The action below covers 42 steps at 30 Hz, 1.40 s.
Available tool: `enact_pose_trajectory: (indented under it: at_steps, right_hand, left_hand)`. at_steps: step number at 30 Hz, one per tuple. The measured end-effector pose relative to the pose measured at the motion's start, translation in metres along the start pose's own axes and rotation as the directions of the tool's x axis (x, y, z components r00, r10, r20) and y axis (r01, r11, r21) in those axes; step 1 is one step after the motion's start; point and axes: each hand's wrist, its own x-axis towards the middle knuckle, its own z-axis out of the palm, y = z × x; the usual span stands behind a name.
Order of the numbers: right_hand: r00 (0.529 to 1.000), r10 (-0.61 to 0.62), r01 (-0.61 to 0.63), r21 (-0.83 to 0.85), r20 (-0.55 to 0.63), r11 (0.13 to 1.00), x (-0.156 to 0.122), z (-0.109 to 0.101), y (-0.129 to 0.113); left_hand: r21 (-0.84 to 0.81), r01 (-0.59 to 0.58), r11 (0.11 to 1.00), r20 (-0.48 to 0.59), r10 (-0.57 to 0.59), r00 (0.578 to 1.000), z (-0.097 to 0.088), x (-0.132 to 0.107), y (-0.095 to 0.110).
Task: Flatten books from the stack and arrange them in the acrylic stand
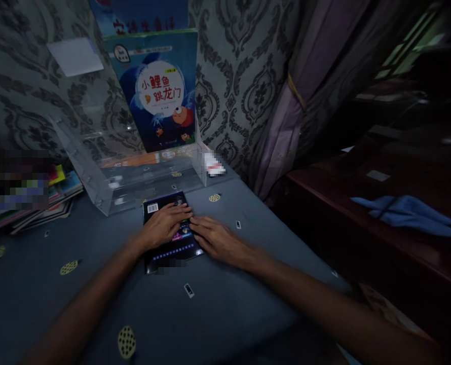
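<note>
A dark book (159,256) with a barcode in its upper left corner lies flat on the blue-grey table. My left hand (164,225) rests on top of it, fingers stretched toward the right. From the other side my right hand (218,238) lies over the book's right edge, its fingers extended and nearly meeting the left fingertips. Just behind the book stands a clear plastic rack (153,180). Leaning upright in the rack is a blue picture book (164,96) with a fish on its cover, and another blue book (145,15) shows above it.
Several books and magazines (54,203) are piled at the left. A small white and red item (214,165) sits beside the rack. To the right, past the table's edge, a dark red surface (324,187) holds a blue cloth (404,213). A patterned curtain (236,76) hangs behind.
</note>
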Motion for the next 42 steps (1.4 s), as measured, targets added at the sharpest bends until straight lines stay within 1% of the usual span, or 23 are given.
enact_pose_trajectory:
  at_steps: [4,7,10,13,17,21,25,30,33,36,42]
  right_hand:
    - [1.0,-0.011,0.011,-0.011,-0.014,1.0,-0.002,-0.001,-0.002]
    - [0.998,-0.04,0.04,0.011,-0.05,0.999,-0.009,-0.003,-0.005]
    - [0.995,-0.075,0.08,0.061,-0.073,0.995,-0.019,-0.006,-0.007]
    - [0.993,-0.091,0.096,0.075,-0.077,0.993,-0.024,-0.007,-0.008]
    - [0.995,-0.087,0.09,0.064,-0.052,0.994,-0.026,-0.007,-0.008]
    - [0.996,-0.082,0.082,0.038,-0.019,0.996,-0.033,-0.011,-0.012]
    - [0.995,-0.1,0.1,0.025,-0.003,0.995,-0.042,-0.017,-0.015]
    - [0.992,-0.123,0.123,0.016,-0.014,0.992,-0.045,-0.017,-0.015]
    - [0.991,-0.132,0.132,0.012,-0.003,0.991,-0.048,-0.017,-0.015]
    - [0.994,-0.112,0.112,0.028,0.015,0.993,-0.051,-0.019,-0.016]
    - [0.993,-0.117,0.116,0.05,0.007,0.992,-0.052,-0.02,-0.017]
  left_hand:
    - [0.03,0.044,0.999,0.011,-0.044,0.999,0.001,0.0,0.007]
    - [-0.008,0.072,0.997,0.037,-0.072,0.997,-0.001,-0.003,0.015]
    - [-0.063,0.047,0.997,0.077,-0.042,0.996,-0.005,-0.009,0.024]
    - [-0.049,0.031,0.998,0.087,-0.027,0.996,-0.005,-0.013,0.032]
    - [0.011,0.043,0.999,0.07,-0.044,0.997,-0.002,-0.017,0.038]
    - [-0.004,0.045,0.999,0.052,-0.045,0.998,0.001,-0.023,0.043]
    - [-0.024,0.039,0.999,0.082,-0.037,0.996,0.0,-0.029,0.049]
    - [-0.003,0.048,0.999,0.099,-0.048,0.994,-0.003,-0.029,0.056]
    - [-0.008,0.022,1.0,0.089,-0.021,0.996,-0.002,-0.033,0.063]
    - [-0.014,-0.008,1.0,0.07,0.009,0.998,0.0,-0.038,0.073]
    - [0.049,-0.023,0.999,0.064,0.02,0.998,0.003,-0.043,0.081]
